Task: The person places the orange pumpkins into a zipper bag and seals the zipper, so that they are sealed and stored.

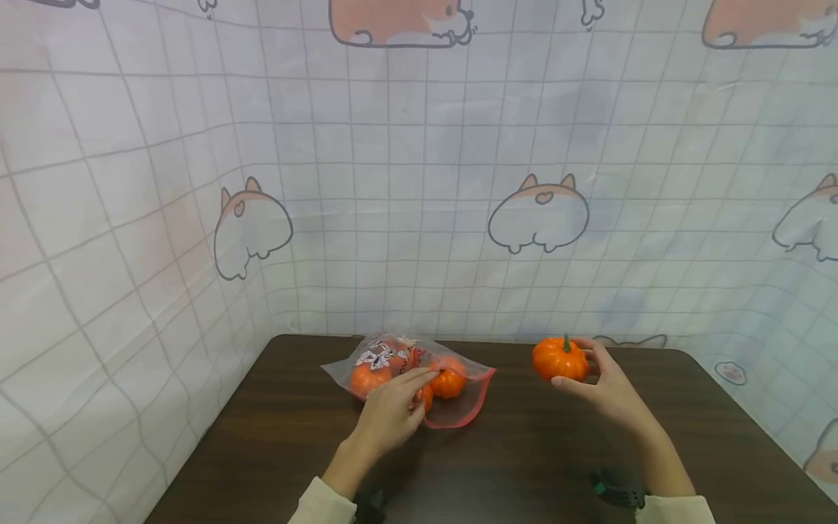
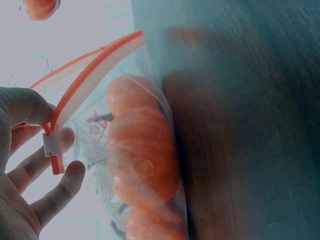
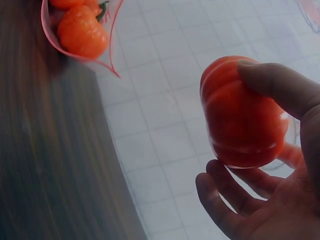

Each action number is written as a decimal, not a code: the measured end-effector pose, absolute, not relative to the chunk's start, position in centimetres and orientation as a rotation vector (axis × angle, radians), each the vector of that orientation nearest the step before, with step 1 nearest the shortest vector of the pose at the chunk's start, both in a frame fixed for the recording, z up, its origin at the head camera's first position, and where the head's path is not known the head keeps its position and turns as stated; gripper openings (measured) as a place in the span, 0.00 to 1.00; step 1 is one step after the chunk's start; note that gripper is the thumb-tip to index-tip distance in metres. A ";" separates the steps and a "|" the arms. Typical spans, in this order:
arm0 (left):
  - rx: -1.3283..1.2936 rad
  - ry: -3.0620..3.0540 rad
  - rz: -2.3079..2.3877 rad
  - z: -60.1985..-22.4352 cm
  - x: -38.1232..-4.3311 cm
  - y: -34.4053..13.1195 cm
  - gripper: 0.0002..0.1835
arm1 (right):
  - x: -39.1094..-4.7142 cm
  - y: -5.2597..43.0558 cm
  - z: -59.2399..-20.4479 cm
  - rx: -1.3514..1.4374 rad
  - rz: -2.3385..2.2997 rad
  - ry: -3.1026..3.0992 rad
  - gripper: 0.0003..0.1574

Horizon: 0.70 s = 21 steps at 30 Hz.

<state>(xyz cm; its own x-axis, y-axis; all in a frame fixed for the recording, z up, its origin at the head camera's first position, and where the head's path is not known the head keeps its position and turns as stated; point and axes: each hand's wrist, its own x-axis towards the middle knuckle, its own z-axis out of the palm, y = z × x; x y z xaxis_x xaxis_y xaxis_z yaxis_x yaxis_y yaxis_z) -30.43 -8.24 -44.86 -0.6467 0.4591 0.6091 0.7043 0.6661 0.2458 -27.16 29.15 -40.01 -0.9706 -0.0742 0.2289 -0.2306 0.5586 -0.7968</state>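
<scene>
Here the small pumpkin (image 1: 560, 359) sits above the desk (image 1: 524, 451), gripped in the right hand (image 1: 605, 386), beside the bag (image 1: 409, 378). The left hand (image 1: 393, 411) pinches the bag's red zip edge (image 2: 75, 105). If that pinch slackens, the mouth may droop closed

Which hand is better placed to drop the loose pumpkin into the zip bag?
Right. The right hand already grips the pumpkin just beside the bag's open mouth, while the left hand is busy pinching the bag's red zip edge.
</scene>
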 end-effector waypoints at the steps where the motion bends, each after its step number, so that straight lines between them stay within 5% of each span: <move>1: -0.905 -2.372 -0.639 -44.9 -30.5 -8.3 0.28 | -27.2 28.9 -40.0 0.263 1.386 -2.612 0.53; 21: -0.906 -2.388 -0.631 -44.9 -30.3 -8.3 0.29 | -27.6 25.1 -40.5 0.393 1.432 -2.594 0.51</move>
